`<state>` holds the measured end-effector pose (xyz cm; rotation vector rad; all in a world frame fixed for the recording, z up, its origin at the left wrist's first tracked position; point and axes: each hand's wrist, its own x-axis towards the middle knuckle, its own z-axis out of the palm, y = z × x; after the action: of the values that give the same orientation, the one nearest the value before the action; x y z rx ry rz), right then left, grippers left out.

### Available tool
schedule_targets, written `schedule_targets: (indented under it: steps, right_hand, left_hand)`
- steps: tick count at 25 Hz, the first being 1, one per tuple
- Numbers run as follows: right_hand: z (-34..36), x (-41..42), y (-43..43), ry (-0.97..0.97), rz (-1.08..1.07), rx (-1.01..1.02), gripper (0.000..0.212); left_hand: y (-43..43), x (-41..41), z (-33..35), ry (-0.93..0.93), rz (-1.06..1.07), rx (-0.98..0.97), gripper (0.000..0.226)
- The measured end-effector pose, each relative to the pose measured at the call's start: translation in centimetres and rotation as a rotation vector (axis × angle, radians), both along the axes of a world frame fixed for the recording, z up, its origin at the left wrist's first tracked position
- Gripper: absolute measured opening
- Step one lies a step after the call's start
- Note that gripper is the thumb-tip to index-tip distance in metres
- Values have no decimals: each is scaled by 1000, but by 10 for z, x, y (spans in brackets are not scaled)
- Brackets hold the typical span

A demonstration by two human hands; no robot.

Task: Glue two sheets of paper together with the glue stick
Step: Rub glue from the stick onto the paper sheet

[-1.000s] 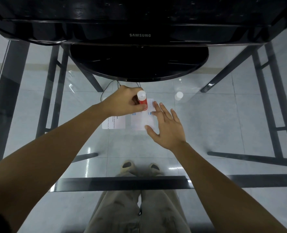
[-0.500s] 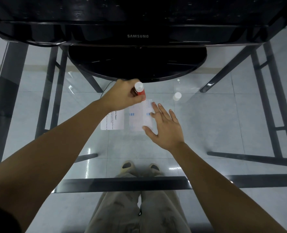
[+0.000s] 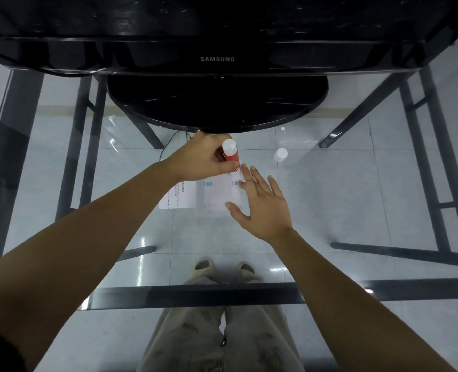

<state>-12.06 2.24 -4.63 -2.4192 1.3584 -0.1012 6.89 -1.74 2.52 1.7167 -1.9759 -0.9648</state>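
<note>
Just above the middle of the frame, the left hand (image 3: 198,157) is wrapped around a red glue stick (image 3: 232,155), fingers closed on its barrel, white end up and the lower end tilted down toward the far edge of a sheet of paper (image 3: 221,194). Whether the glue tip actually touches the sheet cannot be told; the thumb and the stick's own body hide the contact.

Right of that, the right hand (image 3: 260,204) lies flat with its fingers spread, fingertips (image 3: 245,178) and thumb resting on the right edge of the same sheet, pinning it to the glass table (image 3: 329,197). A 2nd sheet with printed text (image 3: 178,196) lies just beside it on the left, partly under the left wrist; the 2 sheets look apart, not overlapping. A small white cap (image 3: 280,154) stands alone on the glass, to the upper right of the hands, near the dark base of the monitor (image 3: 217,103).

This reads as the gluing step: spreading glue on the pinned sheet. Next, the stick likely needs drawing across the paper with steady pressure while the right hand keeps the sheet from sliding on the slick glass, then the 2nd sheet laid on top.
</note>
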Motion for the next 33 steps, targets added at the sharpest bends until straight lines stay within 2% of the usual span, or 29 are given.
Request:
schedule_targets:
  steps: [5, 10, 19, 24, 29, 33]
  right_hand:
    - [4, -2, 1, -8, 29, 29, 58]
    - [9, -4, -1, -12, 73, 76, 47]
    - [18, -14, -13, 43, 181, 131, 60]
    - [19, -14, -14, 14, 169, 140, 61]
    - [20, -14, -14, 14, 185, 163, 60]
    - [21, -15, -15, -1, 186, 176, 64]
  left_hand:
    - [12, 3, 1, 62, 160, -104, 27]
    - [50, 6, 1, 149, 29, -17, 20]
    - [56, 1, -4, 65, -130, 49, 17]
    - [41, 10, -3, 66, 3, -29, 20]
    - [50, -3, -7, 42, -142, -9, 18]
    - [40, 1, -9, 61, -8, -34, 21]
